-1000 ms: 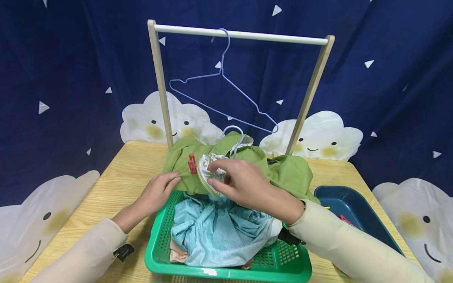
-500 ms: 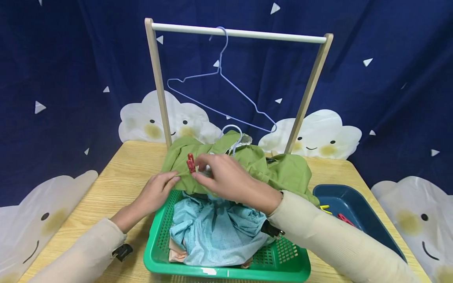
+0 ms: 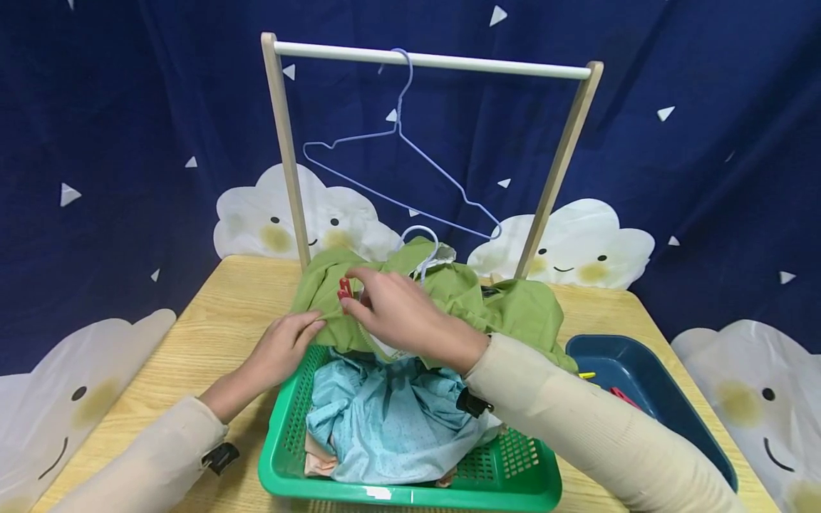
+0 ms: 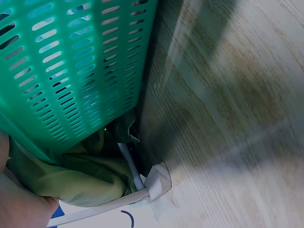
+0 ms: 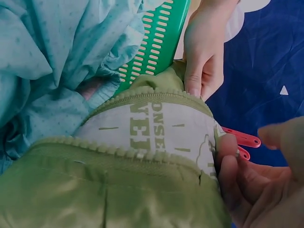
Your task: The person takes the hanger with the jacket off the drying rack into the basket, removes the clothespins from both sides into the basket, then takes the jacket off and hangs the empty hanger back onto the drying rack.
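A crumpled green jacket [image 3: 487, 303] with a zipper lies at centre frame over one green basket [image 3: 410, 488]. The right hand [image 3: 400, 313] pinches one red clip [image 3: 344, 288] on it; the left hand [image 3: 282, 349] pinches its hem.

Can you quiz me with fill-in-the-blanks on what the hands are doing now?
1. The right hand pinches a ____ peg on the green jacket.
2. The left hand holds the jacket's ____ edge.
3. The green basket holds a light ____ garment.
4. One hanger hangs on the ____.

Missing: red; left; blue; rail
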Tool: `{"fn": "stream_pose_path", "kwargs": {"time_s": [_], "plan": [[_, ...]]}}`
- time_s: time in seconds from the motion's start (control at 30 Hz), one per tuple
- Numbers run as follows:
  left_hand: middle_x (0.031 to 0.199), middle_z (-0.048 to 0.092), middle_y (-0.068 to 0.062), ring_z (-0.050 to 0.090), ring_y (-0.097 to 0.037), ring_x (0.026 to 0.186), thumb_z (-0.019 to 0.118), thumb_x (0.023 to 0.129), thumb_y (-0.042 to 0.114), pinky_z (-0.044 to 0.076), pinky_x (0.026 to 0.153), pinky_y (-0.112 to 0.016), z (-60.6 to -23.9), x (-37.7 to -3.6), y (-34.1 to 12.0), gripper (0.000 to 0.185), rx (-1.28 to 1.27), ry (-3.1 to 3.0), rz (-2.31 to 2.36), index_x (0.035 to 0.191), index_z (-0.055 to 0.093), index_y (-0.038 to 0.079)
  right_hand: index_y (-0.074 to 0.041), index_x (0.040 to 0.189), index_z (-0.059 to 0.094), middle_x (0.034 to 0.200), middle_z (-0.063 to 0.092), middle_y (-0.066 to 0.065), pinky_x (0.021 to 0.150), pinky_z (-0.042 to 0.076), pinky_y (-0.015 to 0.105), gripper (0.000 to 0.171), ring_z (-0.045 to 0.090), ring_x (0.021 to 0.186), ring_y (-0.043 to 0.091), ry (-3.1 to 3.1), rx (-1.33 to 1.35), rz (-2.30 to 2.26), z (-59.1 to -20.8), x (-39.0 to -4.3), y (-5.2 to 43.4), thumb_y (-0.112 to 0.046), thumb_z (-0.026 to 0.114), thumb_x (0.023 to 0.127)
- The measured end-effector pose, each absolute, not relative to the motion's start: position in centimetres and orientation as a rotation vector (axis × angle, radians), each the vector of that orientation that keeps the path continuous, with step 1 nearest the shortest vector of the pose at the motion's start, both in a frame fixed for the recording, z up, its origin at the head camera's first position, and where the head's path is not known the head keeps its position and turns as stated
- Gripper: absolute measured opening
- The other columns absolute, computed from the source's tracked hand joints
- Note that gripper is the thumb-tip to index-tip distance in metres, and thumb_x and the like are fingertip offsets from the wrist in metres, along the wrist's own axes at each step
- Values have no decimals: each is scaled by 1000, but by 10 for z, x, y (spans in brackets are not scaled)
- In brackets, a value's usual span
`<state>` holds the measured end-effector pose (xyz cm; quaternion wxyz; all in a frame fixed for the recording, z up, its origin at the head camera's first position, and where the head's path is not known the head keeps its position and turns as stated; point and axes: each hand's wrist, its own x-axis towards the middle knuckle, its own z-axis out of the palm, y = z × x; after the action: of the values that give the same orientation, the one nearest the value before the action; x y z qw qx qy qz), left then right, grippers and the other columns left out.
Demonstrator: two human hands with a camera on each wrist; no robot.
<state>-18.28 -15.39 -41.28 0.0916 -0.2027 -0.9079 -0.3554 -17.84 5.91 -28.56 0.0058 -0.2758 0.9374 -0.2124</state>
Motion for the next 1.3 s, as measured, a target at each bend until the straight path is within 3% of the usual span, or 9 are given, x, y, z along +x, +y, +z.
{"fn": "stream_pose_path", "kwargs": {"time_s": [0.23, 0.5, 0.77, 1.03, 1.2, 1.3], "plan": [[73, 56, 0, 57, -18, 77, 53, 105, 14, 46, 75, -41, -413, -183, -153, 21, -611, -2693, -1053, 90, 67, 11, -16, 122, 65, 89, 74, -6, 57, 50, 29, 29, 66, 73, 8, 2968, -803, -595, -284, -182, 53, -37, 55, 105], [71, 54, 0, 55, -16, 74, 53, 106, 15, 45, 72, -39, -412, -182, -153, 24, -609, -2699, -1063, 84, 63, 13, -18, 103, 55, 77, 63, -6, 56, 46, 30, 16, 59, 66, 15, 3001, -925, -464, -291, -183, 51, -33, 51, 107], [68, 47, 3, 49, -15, 69, 53, 105, 15, 43, 70, -34, -412, -183, -151, 25, -623, -2707, -1057, 81, 60, 15, -20, 100, 56, 77, 66, -7, 55, 46, 29, 14, 59, 64, 15, 3018, -988, -461, -294, -184, 53, -28, 48, 108], [68, 47, 2, 49, -15, 71, 52, 106, 15, 42, 70, -35, -413, -183, -151, 24, -637, -2689, -1050, 83, 62, 14, -17, 101, 61, 82, 71, -3, 56, 43, 25, 17, 55, 62, 11, 2968, -953, -748, -288, -180, 58, -28, 49, 108], [77, 61, -3, 61, -20, 81, 53, 105, 13, 48, 76, -42, -413, -182, -152, 19, -613, -2689, -1055, 94, 69, 11, -16, 103, 66, 97, 74, -1, 68, 51, 27, 17, 67, 79, 13, 2952, -1027, -835, -282, -174, 61, -31, 59, 103], [85, 66, -5, 66, -24, 88, 54, 105, 12, 50, 79, -47, -413, -183, -153, 18, -608, -2679, -1048, 97, 70, 10, -15, 106, 72, 108, 76, 2, 69, 53, 27, 18, 68, 72, 13, 2936, -1083, -890, -279, -169, 65, -30, 65, 100]]}}
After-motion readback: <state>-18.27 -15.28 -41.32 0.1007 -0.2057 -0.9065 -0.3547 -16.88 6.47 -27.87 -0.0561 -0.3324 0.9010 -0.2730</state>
